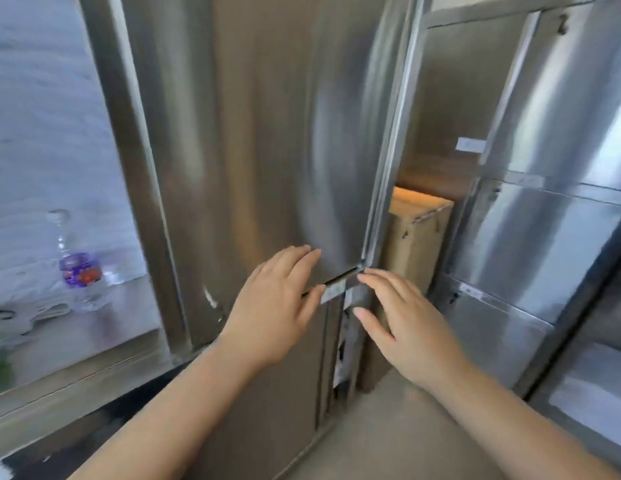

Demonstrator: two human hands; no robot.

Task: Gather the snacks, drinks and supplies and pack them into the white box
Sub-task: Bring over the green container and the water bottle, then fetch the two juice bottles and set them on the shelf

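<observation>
Bright, even light leaves broad soft glare on the steel door (267,133) above the left hand (272,306). Motion blur smears the whole frame, worst on the bottle (77,265) far left of that hand, and wide-angle distortion bends the door edges.

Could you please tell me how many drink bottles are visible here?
1: a clear bottle with a purple label stands on the counter at far left; blur may hide others.

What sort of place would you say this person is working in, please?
Probably a commercial kitchen or its storeroom: a tall stainless steel refrigerator, a second stainless steel cabinet to its right, and a steel counter on the left carrying a water bottle.
</observation>
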